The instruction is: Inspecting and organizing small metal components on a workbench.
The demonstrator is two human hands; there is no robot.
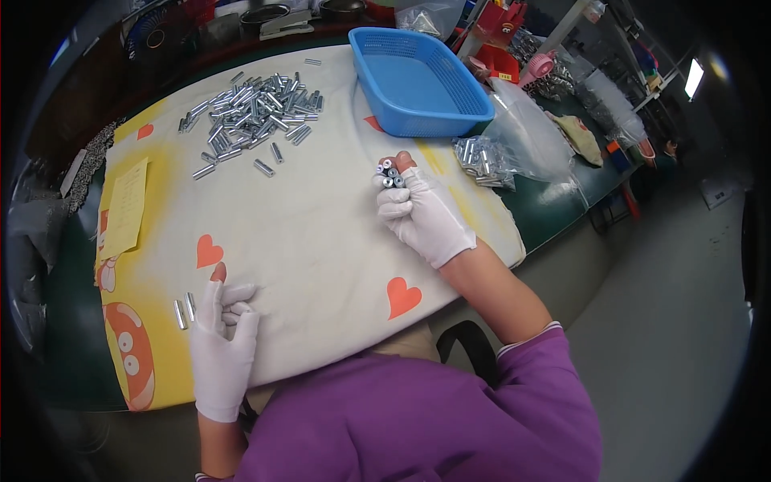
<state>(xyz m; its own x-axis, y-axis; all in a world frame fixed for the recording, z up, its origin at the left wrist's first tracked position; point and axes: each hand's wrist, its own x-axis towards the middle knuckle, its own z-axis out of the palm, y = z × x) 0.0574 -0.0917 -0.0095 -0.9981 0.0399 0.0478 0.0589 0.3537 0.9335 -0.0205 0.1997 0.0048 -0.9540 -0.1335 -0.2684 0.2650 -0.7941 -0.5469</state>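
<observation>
My right hand (422,205), in a white glove with bare fingertips, is closed around a bundle of several short metal tubes (389,174). Their round ends face up. My left hand (225,341), gloved the same way, rests over the near left of the cloth. Its index finger is stretched out, the other fingers are loosely bent, and I see nothing in it. Just left of it, two metal tubes (180,314) lie side by side. A loose pile of metal tubes (253,112) covers the far left of the white cloth (321,233).
A blue plastic basket (422,126) stands at the far edge of the cloth. Right of it lie a clear bag of metal tubes (484,159) and a clear plastic bag (526,140). A yellow paper (124,210) lies at the left. Red bins (498,60) stand at the back right.
</observation>
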